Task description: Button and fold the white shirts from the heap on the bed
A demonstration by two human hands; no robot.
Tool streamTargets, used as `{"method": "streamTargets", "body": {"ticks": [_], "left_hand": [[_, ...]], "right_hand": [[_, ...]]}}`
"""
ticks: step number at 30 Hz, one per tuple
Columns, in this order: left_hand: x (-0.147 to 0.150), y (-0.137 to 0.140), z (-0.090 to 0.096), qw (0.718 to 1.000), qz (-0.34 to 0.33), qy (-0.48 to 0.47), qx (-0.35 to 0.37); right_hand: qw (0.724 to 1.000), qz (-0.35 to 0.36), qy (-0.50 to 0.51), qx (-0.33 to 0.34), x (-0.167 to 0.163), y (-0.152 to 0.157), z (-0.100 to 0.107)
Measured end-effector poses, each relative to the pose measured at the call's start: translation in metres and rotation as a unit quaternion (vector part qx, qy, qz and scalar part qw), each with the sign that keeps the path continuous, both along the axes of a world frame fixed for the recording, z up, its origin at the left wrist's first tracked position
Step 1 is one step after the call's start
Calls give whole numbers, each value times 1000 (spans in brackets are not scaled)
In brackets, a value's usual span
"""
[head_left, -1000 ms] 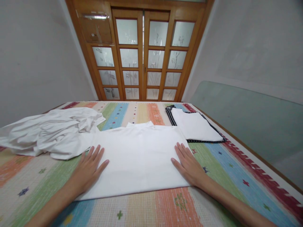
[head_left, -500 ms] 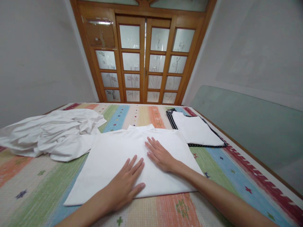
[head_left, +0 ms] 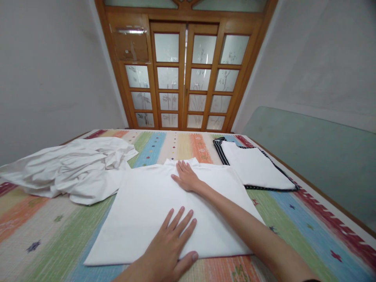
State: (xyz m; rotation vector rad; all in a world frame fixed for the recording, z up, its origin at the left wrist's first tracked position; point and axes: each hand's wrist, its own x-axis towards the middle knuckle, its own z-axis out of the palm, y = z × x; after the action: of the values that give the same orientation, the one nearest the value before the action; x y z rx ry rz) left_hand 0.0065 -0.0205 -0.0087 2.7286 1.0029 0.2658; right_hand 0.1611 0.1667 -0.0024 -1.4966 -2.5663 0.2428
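A white shirt [head_left: 141, 203] lies spread in a flat, folded rectangle, its collar edge at the far side. My left hand [head_left: 172, 243] rests palm down on its near part with the fingers spread, holding nothing. Farther up, just below the collar, my right hand [head_left: 185, 177] lies flat on the cloth, fingers stretched out. A crumpled heap of white cloth [head_left: 76, 166] sits left of the shirt, close to its upper corner. On the right is a folded white garment [head_left: 255, 164] on top of a black striped one [head_left: 221, 150].
Everything lies on a colourful striped cover [head_left: 73, 223]. A pale green headboard-like panel [head_left: 311, 152] stands along the right side. Beyond the far edge are wooden doors [head_left: 183, 78] with glass panes, and grey walls flank both sides.
My right hand has slid away from me, up toward the collar. My left hand sits slightly nearer and farther right, still flat. The view has shifted a little.
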Motion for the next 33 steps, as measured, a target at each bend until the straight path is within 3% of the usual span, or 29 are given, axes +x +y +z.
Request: {"method": "streamTargets", "body": {"ticks": [4, 10, 18, 22, 33], "left_hand": [[1, 0, 0, 1000, -4, -5, 3], [1, -1, 7, 999, 2, -28, 31], [2, 0, 14, 998, 34, -21, 58], [9, 0, 13, 993, 71, -19, 93], [4, 24, 16, 981, 85, -54, 164]], "right_hand": [[999, -39, -5, -8, -4, 27, -1], [999, -37, -19, -29, -2, 48, 7], [998, -55, -19, -15, 6, 53, 11], [996, -90, -22, -13, 17, 54, 15], [974, -223, 17, -37, 66, 39, 24]]}}
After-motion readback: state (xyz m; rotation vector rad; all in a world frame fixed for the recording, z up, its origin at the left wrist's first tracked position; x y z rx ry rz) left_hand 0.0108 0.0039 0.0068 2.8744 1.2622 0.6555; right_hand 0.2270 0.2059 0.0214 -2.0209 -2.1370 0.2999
